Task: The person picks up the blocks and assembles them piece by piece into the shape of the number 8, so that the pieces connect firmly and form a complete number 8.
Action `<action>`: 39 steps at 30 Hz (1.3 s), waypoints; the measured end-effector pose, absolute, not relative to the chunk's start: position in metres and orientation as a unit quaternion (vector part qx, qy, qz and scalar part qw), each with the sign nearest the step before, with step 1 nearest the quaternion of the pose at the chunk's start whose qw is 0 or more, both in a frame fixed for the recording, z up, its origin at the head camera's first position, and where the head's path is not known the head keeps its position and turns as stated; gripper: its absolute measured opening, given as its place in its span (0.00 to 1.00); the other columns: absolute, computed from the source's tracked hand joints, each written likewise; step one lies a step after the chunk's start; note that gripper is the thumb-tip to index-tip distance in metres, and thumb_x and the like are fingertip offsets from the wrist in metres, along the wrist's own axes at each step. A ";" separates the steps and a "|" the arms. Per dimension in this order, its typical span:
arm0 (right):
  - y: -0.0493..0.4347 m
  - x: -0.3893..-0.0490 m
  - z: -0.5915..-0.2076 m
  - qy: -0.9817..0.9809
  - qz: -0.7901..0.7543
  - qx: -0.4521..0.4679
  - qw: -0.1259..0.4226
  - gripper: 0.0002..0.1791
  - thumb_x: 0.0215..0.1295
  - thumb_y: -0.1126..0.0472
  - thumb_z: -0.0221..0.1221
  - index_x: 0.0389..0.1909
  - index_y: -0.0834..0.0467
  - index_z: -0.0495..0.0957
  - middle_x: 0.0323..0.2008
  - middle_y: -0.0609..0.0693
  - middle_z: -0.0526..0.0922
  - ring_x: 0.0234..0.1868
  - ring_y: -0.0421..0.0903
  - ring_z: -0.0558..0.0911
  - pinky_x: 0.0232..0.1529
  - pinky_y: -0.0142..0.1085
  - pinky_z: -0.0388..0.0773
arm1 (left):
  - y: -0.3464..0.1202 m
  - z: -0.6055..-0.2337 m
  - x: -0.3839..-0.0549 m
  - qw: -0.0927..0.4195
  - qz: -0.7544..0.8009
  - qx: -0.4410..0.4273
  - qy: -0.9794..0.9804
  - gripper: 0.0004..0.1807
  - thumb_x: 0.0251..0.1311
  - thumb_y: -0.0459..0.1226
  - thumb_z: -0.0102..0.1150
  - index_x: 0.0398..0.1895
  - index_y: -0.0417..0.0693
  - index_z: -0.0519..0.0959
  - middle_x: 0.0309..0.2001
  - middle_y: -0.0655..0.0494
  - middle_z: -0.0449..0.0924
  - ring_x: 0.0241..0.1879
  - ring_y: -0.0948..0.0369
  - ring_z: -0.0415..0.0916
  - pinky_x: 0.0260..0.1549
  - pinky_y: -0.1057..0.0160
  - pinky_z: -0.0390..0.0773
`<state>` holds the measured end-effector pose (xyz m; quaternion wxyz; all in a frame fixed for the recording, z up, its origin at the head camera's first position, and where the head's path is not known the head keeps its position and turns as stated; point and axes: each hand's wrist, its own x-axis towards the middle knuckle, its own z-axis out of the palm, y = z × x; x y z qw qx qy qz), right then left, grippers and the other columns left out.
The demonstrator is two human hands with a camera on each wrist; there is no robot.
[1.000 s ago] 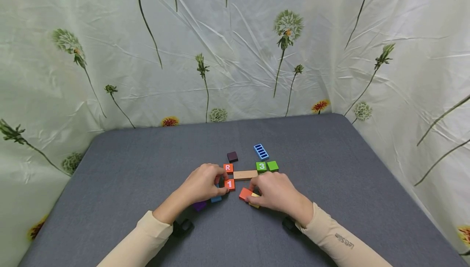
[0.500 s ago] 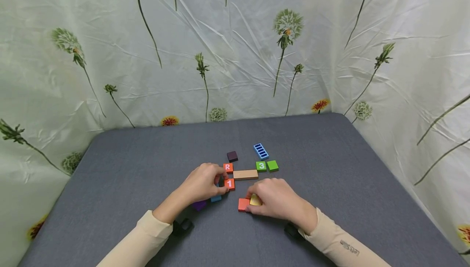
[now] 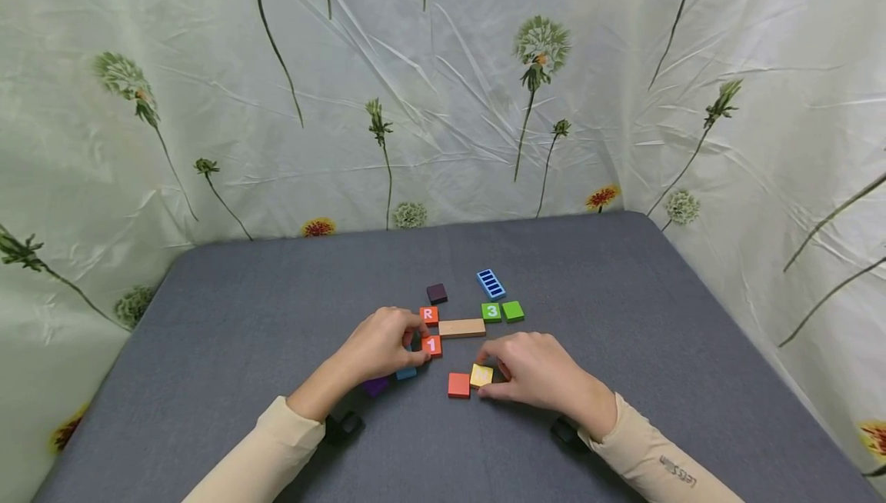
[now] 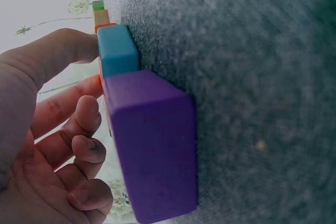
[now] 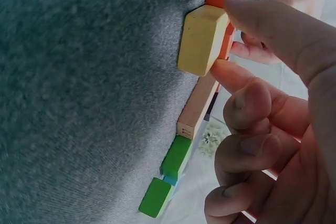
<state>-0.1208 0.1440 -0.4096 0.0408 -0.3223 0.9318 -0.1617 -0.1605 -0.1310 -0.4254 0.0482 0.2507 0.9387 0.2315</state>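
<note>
My left hand (image 3: 384, 341) pinches the left part of an orange block marked 1 (image 3: 432, 346) between thumb and index finger. Close under this hand lie a blue block (image 4: 118, 51) and a purple block (image 4: 155, 145), both partly covered in the head view. Thumb and index finger of my right hand (image 3: 536, 368) grip opposite edges of a yellow block (image 3: 481, 376); its other fingers are loosely curled. Directly left of the yellow block, a plain orange-red block (image 3: 458, 385) lies flat on the table, side by side with it.
Behind the hands lie a wooden plank (image 3: 461, 328), an orange block marked R (image 3: 428, 315), a green block marked 3 (image 3: 491, 312) and a plain green block (image 3: 513, 311). Farther back are a dark block (image 3: 437, 293) and a blue barred tile (image 3: 491, 284). Grey cloth covers the table (image 3: 277, 295).
My right hand has brought the yellow and orange-red blocks slightly toward me and straightened them into a row. Its fingers now cover less of the yellow block. The left hand stays in place.
</note>
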 end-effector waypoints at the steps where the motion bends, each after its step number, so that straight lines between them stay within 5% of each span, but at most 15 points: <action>1: 0.144 -0.121 -0.410 0.932 -0.160 -0.321 0.042 0.16 0.59 0.47 0.79 0.44 0.49 0.89 0.20 0.35 0.69 0.21 0.29 0.64 0.22 0.28 0.59 | -0.131 -0.426 -0.160 0.048 0.231 0.251 0.939 0.08 0.58 0.40 0.81 0.36 0.53 0.88 0.21 0.63 0.70 0.24 0.66 0.66 0.25 0.67 0.61; 39: 0.159 -0.153 -0.414 0.957 -0.150 -0.245 0.042 0.11 0.64 0.55 0.76 0.46 0.50 0.89 0.21 0.38 0.70 0.22 0.35 0.67 0.24 0.31 0.59 | -0.132 -0.425 -0.158 0.050 0.241 0.240 0.939 0.08 0.58 0.40 0.81 0.37 0.53 0.89 0.19 0.64 0.69 0.21 0.68 0.63 0.22 0.68 0.57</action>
